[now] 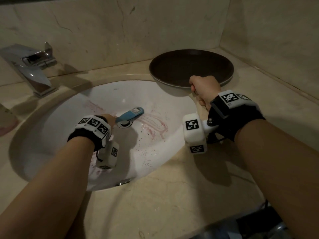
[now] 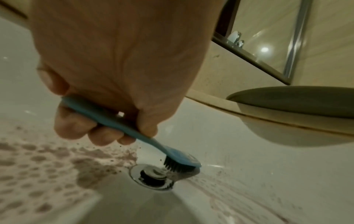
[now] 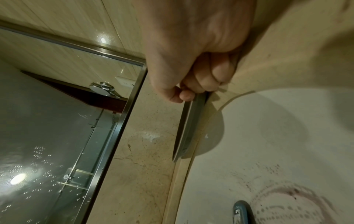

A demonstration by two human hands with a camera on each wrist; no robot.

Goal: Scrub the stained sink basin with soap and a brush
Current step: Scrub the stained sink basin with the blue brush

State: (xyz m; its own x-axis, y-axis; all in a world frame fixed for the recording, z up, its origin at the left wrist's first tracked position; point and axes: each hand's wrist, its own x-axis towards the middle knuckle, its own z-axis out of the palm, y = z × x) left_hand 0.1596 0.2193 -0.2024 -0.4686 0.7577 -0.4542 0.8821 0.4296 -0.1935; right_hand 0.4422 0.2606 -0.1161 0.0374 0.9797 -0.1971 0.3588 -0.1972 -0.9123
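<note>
The fingers (image 2: 76, 128) of the left hand (image 2: 118, 63) are curled round the handle of the blue brush (image 2: 122, 125), thumb on the far side of it. The brush's long axis runs from the fist forward and to the right, its dark bristles (image 2: 176, 164) turned down onto the white sink basin (image 1: 57, 121) at the far-right rim of the chrome drain (image 2: 151, 175). The pink streaked stain (image 1: 155, 125) lies just beyond the brush head, to the right of the drain, so the coming stroke appears to call for a push outward along the handle's own line. A second, dotted stain patch (image 2: 44, 163) lies to the left of the drain in the left wrist view. The left hand is plainly the nearer to all staining. The right hand (image 1: 203, 88) is off the basin at its right rim, fingers (image 3: 201, 81) closed on the near edge of a dark plate (image 1: 191, 66) that lies on the bench (image 1: 172, 195); whether the plate is lifted cannot be told. In the head view the left hand is largely hidden behind its wrist band. No soap container can be identified; a pink object (image 1: 6, 125) at the left margin is cut off. Whether lather is present on the bristles is unclear. The tap (image 1: 32, 66) stands at far left, with no water seen running.
</note>
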